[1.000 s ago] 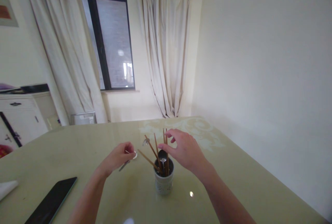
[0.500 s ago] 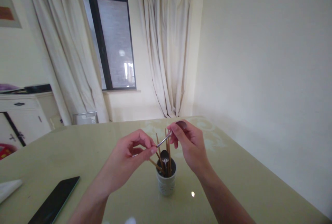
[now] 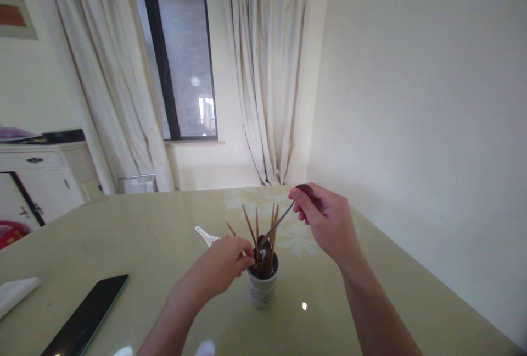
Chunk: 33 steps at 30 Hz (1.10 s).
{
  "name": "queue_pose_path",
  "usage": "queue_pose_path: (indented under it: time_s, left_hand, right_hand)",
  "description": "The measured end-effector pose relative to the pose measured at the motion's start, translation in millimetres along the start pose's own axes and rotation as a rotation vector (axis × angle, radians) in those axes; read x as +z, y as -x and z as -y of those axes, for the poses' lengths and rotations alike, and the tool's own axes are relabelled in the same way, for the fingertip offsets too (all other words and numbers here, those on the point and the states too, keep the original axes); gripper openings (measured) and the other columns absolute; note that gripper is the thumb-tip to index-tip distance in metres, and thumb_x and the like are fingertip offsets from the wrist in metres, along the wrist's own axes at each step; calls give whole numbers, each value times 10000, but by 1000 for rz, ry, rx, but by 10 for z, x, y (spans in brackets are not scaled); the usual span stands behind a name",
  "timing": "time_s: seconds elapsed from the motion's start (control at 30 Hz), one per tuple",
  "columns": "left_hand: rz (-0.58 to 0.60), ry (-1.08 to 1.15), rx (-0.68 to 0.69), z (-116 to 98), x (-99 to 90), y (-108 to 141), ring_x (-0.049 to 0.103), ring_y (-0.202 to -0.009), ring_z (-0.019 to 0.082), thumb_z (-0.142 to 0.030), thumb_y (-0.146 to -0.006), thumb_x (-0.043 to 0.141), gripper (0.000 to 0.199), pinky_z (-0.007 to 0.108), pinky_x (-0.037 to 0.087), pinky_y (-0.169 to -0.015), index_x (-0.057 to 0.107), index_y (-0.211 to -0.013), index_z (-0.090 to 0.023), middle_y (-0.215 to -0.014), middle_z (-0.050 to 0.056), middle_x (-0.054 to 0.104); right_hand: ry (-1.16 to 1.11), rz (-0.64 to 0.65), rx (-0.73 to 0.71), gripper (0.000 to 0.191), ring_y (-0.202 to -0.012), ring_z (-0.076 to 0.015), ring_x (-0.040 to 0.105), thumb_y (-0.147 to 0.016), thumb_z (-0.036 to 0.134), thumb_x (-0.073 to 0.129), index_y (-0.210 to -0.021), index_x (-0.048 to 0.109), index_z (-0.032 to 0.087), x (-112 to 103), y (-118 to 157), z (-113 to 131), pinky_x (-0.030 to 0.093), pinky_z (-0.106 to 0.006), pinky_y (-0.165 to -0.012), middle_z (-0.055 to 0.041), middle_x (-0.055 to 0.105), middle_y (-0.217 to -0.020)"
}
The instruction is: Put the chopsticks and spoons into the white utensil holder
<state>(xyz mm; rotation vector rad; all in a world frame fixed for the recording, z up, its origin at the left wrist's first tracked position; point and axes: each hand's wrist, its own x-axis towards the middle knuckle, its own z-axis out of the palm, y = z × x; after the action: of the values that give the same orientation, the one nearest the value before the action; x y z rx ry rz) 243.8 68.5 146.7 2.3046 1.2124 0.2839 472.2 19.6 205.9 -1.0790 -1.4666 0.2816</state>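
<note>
My right hand [image 3: 329,218] grips a metal spoon [image 3: 281,218] by its bowl end. The spoon slants down to the left, its handle tip over the mouth of a pale patterned cup [image 3: 263,294]. Several wooden chopsticks [image 3: 248,224] and another dark metal spoon [image 3: 264,246] stand in that cup. At the cup's left rim is my left hand [image 3: 224,262], its fingers curled together; whatever they grip, if anything, is hidden. Behind the left hand lies a white spoon [image 3: 205,234], partly covered by it.
A black tablet-like slab [image 3: 88,315] and a white object [image 3: 16,294] lie on the left of the pale green table [image 3: 164,235]. The wall [image 3: 420,98] runs along the right, and a white cabinet [image 3: 39,180] stands beyond the table at left.
My left hand has let go of the spoon's handle end and dropped to the cup's rim. My right hand has moved right with the spoon. The white spoon shows more now.
</note>
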Motion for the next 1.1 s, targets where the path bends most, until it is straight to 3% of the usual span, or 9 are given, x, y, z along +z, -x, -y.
queue_pose_path:
  time_s: [0.17,0.3,0.5,0.57,0.67,0.8,0.93,1.1]
  left_hand:
    - [3,-62,-31,7,47,-74,736,-864,240,-258,-836,671,168,298,457,-733,821,-904,-226,-890,56,810]
    - [24,-11,-19,93,51,-100,726,-872,243,-286,-814,687,152,303,468,-734,789,-897,-210,-907,58,798]
    - [93,331,34,451,-34,-110,731,-791,205,-348,-862,593,188,295,544,-699,638,-953,-190,-850,41,763]
    - [49,330,-42,674,-43,-171,751,-771,199,-354,-913,520,196,301,570,-691,616,-944,-187,-874,53,769]
    - [-127,20,-209,1062,14,-309,775,-811,214,-240,-950,440,224,336,590,-741,654,-966,-176,-934,83,791]
    - [-246,-203,-260,1467,200,-446,678,-1245,271,-37,-905,449,384,424,476,-1094,708,-1172,-131,-1298,187,729]
    - [-217,-306,-267,1610,361,-450,584,-1374,239,59,-876,398,592,378,425,-1141,672,-1342,-181,-1436,136,667]
    - [-210,-420,-326,1572,363,-401,630,-1229,333,-77,-939,473,404,436,498,-989,733,-1220,-206,-1285,142,709]
  right_hand:
    - [191,146,-21,287,-579,-126,611,-1007,315,617,-760,695,192,142,-33,-106,418,-232,-577,14,670,-639]
    - [282,321,10,266,-598,-129,631,-1014,251,593,-769,677,190,304,-8,-156,406,-232,-603,9,695,-665]
    - [499,648,28,304,-670,-155,677,-989,166,562,-701,654,187,530,105,-167,409,-246,-649,-26,725,-695]
    - [588,674,27,253,-724,-179,703,-984,173,555,-770,689,192,578,141,-194,415,-255,-666,-43,746,-746]
    - [693,664,36,148,-807,-208,735,-958,171,576,-995,715,201,622,181,-239,419,-261,-673,-65,776,-857]
    - [755,701,78,171,-777,-210,740,-994,217,543,-1027,711,200,652,200,-237,428,-261,-660,-82,782,-877]
    - [774,715,104,204,-727,-201,730,-999,231,532,-951,729,205,654,190,-196,436,-262,-659,-77,779,-836]
    - [827,661,89,201,-853,-249,748,-974,271,565,-969,750,194,629,183,-188,442,-292,-688,-111,797,-928]
